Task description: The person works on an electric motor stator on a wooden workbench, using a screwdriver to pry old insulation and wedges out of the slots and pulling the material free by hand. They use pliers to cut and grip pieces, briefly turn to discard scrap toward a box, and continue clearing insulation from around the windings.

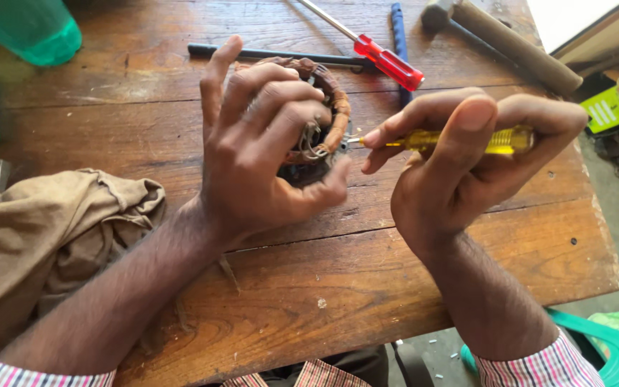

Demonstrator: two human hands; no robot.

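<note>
My left hand [263,147] grips a round motor winding [327,100] wrapped in brown copper wire, holding it tilted just above the wooden table [324,287]. Loose wire ends show at its centre, partly hidden behind my fingers. My right hand [460,161] holds a yellow-handled screwdriver [499,140] level, its tip pointing left and touching the winding's right side.
A red-handled screwdriver [388,63], a black rod [266,54], a blue tool [397,29] and a hammer [510,43] lie at the back. A brown cloth [44,229] is bunched at the left. Green plastic items [30,29] stand at the top left corner. The table's right edge drops to a cluttered floor.
</note>
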